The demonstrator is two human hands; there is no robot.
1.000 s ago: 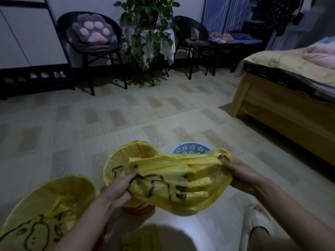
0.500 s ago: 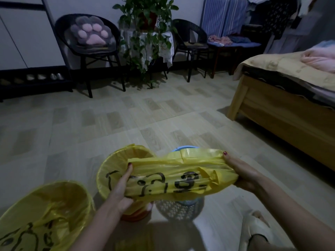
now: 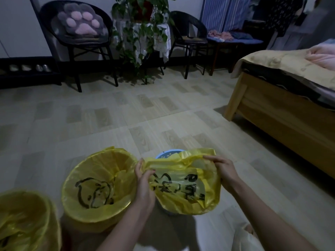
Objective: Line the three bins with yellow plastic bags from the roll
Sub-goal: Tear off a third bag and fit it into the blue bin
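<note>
On a dim bedroom's tiled floor (image 3: 163,113), beside a wooden bed (image 3: 282,105), two bins already wear yellow liners: one at far left (image 3: 23,220), one at centre (image 3: 97,185). You hold the third yellow bag (image 3: 183,185) over the blue bin (image 3: 167,153), your left hand (image 3: 145,185) pinching one side of its mouth, your right hand (image 3: 223,169) gripping the other. By the look of it, only seating this last liner remains.
</note>
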